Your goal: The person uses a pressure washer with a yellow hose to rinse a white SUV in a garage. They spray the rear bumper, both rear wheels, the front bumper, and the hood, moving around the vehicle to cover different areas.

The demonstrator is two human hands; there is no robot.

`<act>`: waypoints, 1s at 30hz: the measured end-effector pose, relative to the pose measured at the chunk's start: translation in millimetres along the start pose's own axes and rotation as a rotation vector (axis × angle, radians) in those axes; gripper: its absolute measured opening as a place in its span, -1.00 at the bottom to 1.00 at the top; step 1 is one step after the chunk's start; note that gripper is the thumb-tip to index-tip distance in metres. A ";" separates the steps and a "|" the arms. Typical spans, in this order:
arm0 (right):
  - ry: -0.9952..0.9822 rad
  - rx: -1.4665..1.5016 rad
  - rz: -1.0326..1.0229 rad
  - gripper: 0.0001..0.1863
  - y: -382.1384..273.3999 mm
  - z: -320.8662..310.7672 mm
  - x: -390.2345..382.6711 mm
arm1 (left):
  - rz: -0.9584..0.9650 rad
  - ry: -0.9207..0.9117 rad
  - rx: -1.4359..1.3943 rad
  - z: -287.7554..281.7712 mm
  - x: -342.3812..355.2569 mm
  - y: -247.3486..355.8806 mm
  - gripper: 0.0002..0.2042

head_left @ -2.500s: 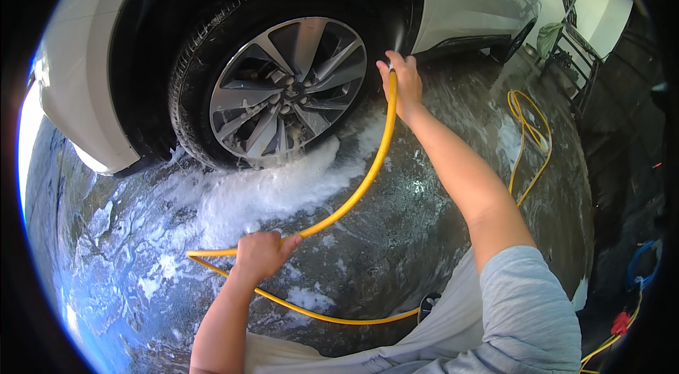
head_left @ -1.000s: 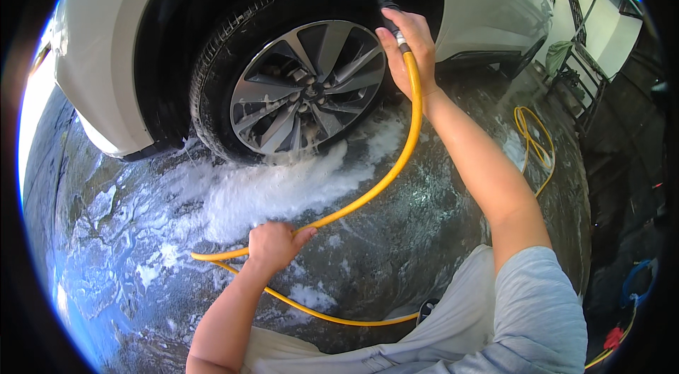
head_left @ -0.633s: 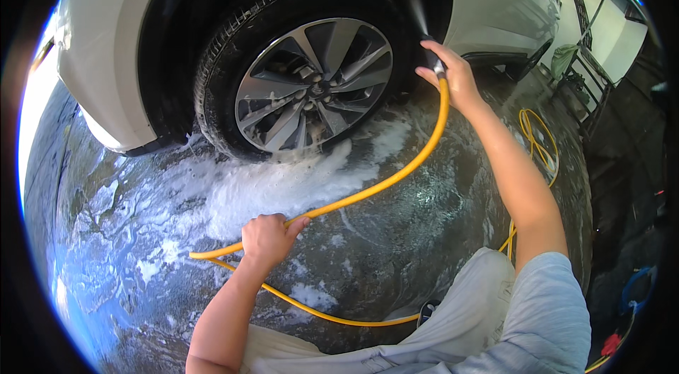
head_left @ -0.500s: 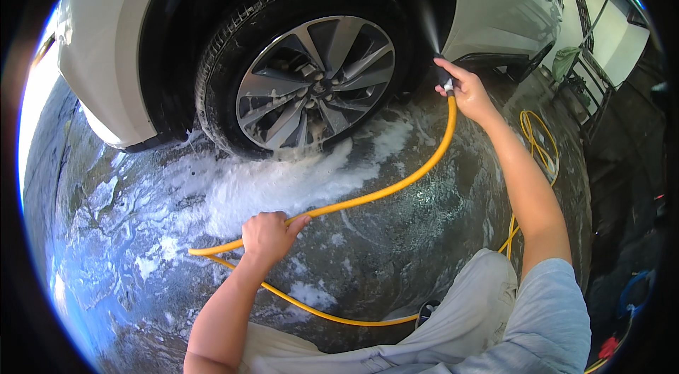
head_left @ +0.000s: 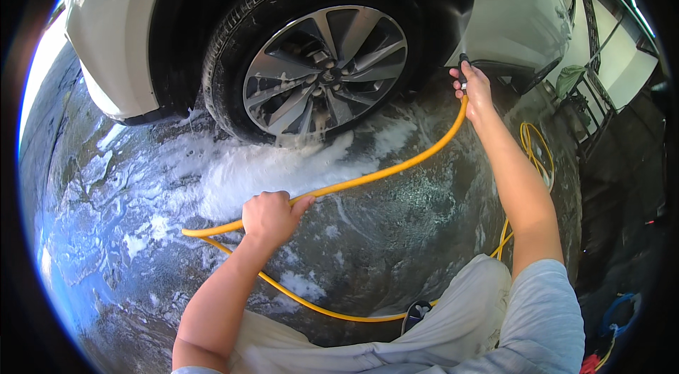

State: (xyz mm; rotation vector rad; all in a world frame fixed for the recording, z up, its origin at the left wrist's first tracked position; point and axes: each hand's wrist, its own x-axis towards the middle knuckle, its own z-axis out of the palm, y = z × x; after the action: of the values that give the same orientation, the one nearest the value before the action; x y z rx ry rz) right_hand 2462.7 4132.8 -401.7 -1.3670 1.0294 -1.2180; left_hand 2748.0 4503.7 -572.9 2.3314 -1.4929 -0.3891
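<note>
My right hand [head_left: 475,89] is wrapped round a black spray nozzle [head_left: 463,71] on the end of a yellow hose [head_left: 396,170]. A thin spray of water leaves the nozzle upward, at the rear edge of the wheel arch and the white body panel. Lower and to the left, my left hand [head_left: 272,220] is closed round the same hose, thumb lying along it. Beyond my left hand the hose bends back sharply and runs toward my shoe. In front of me stands the car wheel [head_left: 329,77], its black tyre and silver-and-dark rim wet with suds.
White foam [head_left: 254,172] spreads over the wet concrete floor [head_left: 368,239] below the wheel. The white car [head_left: 506,13] fills the far side. More yellow hose lies coiled [head_left: 541,147] at the right. A blue coil [head_left: 621,314] sits at the lower right, and a metal rack [head_left: 590,108] stands farther back.
My right hand has moved right with the nozzle, and the spray has shifted from inside the wheel arch to its rear edge. My left hand keeps its hold on the hose.
</note>
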 end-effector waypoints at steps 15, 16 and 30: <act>-0.212 -0.092 -0.456 -0.58 -25.2 92.1 -6.7 | -0.012 -0.104 0.025 6.3 8.6 -15.5 -0.28; -0.233 -0.112 -0.476 -0.55 -27.9 96.3 -8.1 | -0.009 -0.110 0.016 6.4 8.7 -14.9 -0.28; -0.539 -0.232 -0.637 -0.56 -60.1 144.2 -42.4 | 0.057 -0.184 -0.006 4.3 5.1 -5.4 -0.26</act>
State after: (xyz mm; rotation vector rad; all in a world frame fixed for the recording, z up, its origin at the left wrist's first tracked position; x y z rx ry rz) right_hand 2598.7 4202.3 -348.2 -2.1591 0.3594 -1.0782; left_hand 2752.8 4500.5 -579.3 2.2949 -1.6347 -0.6060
